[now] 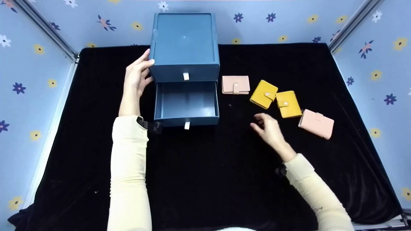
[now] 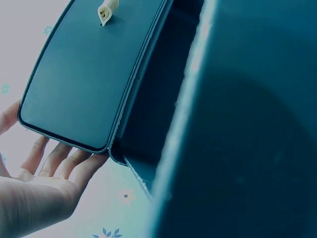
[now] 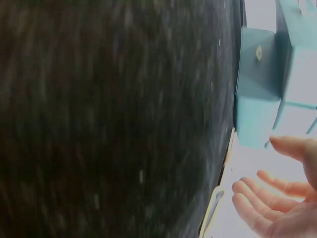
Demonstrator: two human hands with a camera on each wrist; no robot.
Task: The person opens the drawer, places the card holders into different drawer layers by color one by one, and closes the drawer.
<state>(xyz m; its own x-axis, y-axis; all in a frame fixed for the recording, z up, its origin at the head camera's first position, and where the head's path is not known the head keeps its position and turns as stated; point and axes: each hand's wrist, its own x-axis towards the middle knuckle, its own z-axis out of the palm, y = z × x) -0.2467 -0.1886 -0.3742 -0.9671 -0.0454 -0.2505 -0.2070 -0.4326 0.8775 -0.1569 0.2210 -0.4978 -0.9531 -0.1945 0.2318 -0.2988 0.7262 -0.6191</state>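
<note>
A blue two-drawer cabinet (image 1: 184,41) stands at the back of the table, its lower drawer (image 1: 171,122) pulled out with bare floor showing inside. My left hand (image 1: 136,75) touches the cabinet's left side, thumb at the top front corner and fingers extended along the wall. In the left wrist view those fingers show beside the closed upper drawer's front (image 2: 79,79). My right hand (image 1: 269,130) hovers with loosely bent fingers and holds nothing. Nearest to it are two yellow snap-strap wallets, one on the left (image 1: 261,91) and one on the right (image 1: 291,109).
A pink wallet (image 1: 229,83) lies right beside the cabinet, and another pink wallet (image 1: 316,126) lies farther right. Black cloth (image 1: 192,179) covers the table. Flowered blue panels (image 1: 289,19) wall in the back and sides.
</note>
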